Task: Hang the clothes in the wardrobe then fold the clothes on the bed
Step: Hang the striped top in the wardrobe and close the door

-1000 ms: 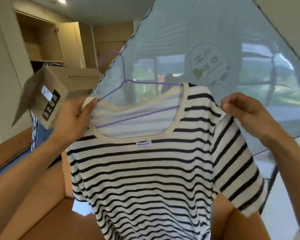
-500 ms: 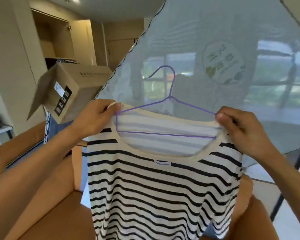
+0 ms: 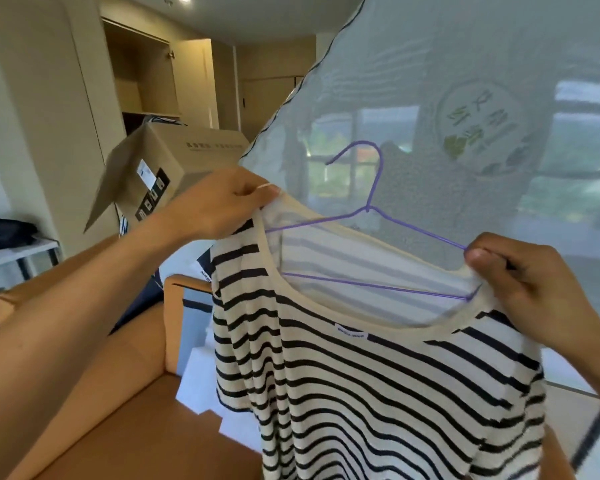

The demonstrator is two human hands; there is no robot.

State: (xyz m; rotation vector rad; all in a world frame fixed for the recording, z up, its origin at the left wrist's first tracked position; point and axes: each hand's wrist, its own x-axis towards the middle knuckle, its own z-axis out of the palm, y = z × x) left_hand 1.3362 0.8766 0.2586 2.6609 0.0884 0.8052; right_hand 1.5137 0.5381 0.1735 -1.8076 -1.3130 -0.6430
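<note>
The striped shirt (image 3: 361, 393) hung in the air in front of the person, held up well short of the wardrobe (image 3: 142, 74), which stood open at the back left. A purple wire hanger (image 3: 367, 210) sat inside the neckline, its hook standing free above the collar. The hands were apart, one at each shoulder. The left hand (image 3: 222, 202) pinched the collar edge at the hanger's left end. The right hand (image 3: 527, 289) was curled round the right end, thumb pressed on wire and cloth together.

A grey mesh net (image 3: 430, 81) stood right behind the hook, its dark-trimmed edge slanting down towards the left hand. A cardboard box (image 3: 194, 157) with an open flap sat just behind that hand, between it and the wardrobe. Brown furniture (image 3: 136, 393) lay below the left arm, one upright edge just beside the shirt's hanging sleeve.

The shirt's hem was cut off at the bottom of the view. The left end of the hanger was hidden under cloth. The print on the net and the collar label were too blurred to read.
</note>
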